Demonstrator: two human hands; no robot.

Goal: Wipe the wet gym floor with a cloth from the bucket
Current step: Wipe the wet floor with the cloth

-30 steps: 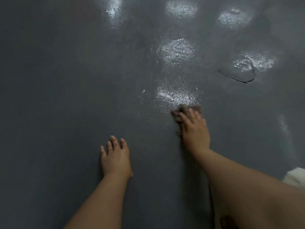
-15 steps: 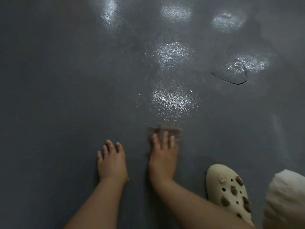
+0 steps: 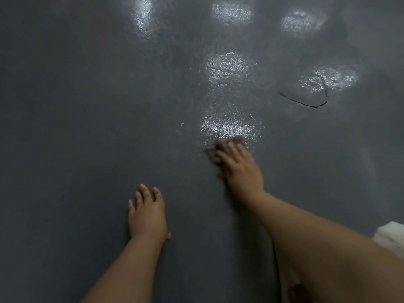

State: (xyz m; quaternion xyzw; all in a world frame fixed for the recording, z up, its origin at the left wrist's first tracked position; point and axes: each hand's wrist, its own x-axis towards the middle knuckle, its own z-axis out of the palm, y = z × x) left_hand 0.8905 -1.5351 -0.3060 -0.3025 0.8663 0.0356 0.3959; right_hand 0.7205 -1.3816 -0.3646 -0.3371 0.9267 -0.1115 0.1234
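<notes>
Step in hand: the wiping stroke, judged from the cloth sitting at the near edge of a shiny wet patch.
Right hand: the right hand [image 3: 241,169] lies flat on the brown cloth [image 3: 227,147], fingers stretched forward over it and pressing it down; nothing is pinched or curled that I can make out, though the fingertips are blurred.
Cloth: bunched under and just ahead of the fingers, touching the grey floor [image 3: 76,106], its far edge at the wet patch [image 3: 228,125].
Left hand: the left hand [image 3: 147,215] is planted palm-down on the floor, fingers loosely spread, holding nothing, nearer the body and to the left of the working hand, well apart from the cloth.
Doing it well: I'd keep the whole palm on the cloth so it does not roll up, push straight ahead through the sheen, then draw back with overlapping passes.
Still ahead: more glistening patches lie beyond the fingertips, so plenty seems left to wipe.
Watch for: a dark curved crack [image 3: 306,102] ahead and to the right of the working hand could snag the cloth.
Bucket: not in view.
Edge: something white [image 3: 391,234] shows behind the right forearm; I cannot tell what.
</notes>
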